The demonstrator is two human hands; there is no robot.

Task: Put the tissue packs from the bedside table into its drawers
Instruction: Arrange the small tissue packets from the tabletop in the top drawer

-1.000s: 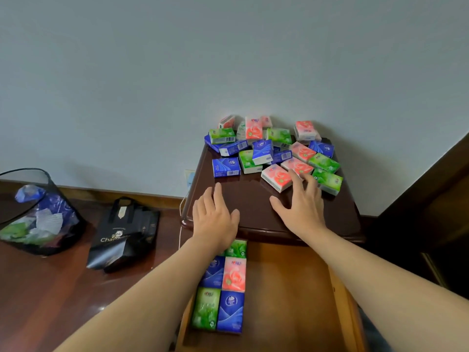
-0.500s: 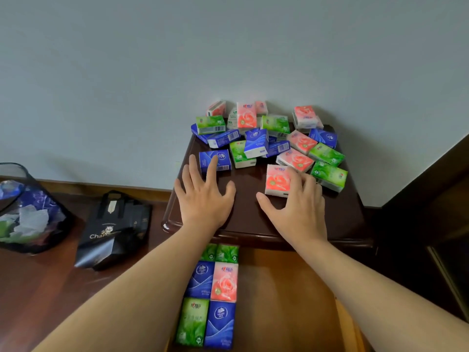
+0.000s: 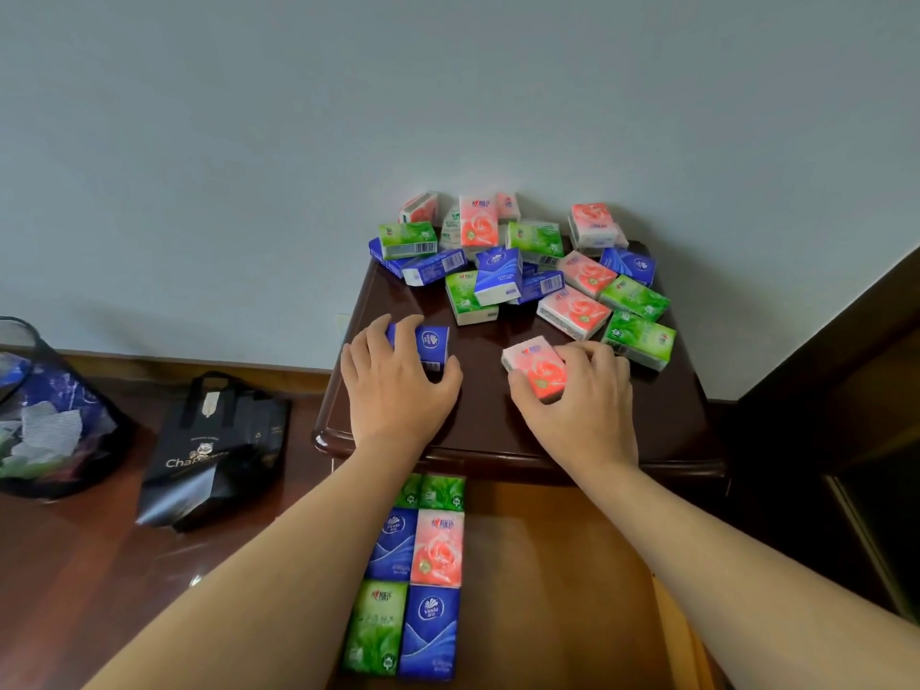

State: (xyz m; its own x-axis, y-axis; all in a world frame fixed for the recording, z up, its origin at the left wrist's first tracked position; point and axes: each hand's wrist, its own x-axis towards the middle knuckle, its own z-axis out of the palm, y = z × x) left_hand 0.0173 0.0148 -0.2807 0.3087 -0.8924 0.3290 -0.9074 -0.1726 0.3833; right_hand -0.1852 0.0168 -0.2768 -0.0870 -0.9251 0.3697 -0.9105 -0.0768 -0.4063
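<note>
On the dark wooden bedside table [image 3: 488, 420] lies a heap of several pink, green and blue tissue packs [image 3: 522, 261] against the wall. My left hand [image 3: 393, 385] grips a blue pack [image 3: 427, 343] near the table's front left. My right hand [image 3: 577, 395] grips a pink pack [image 3: 538, 367] at the front right. Below the table top, the open drawer [image 3: 557, 580] holds several packs [image 3: 415, 575] laid in two columns along its left side.
A black shopping bag [image 3: 214, 450] lies on the wooden floor left of the table. A dark mesh bin [image 3: 45, 415] with wrappers stands at the far left. Dark furniture [image 3: 846, 390] borders the table on the right. The drawer's right half shows bare wood.
Both hands reached forward from the table's front edge. The left hand closed round the blue pack and the right hand round the pink pack, drawing each a little toward me.
</note>
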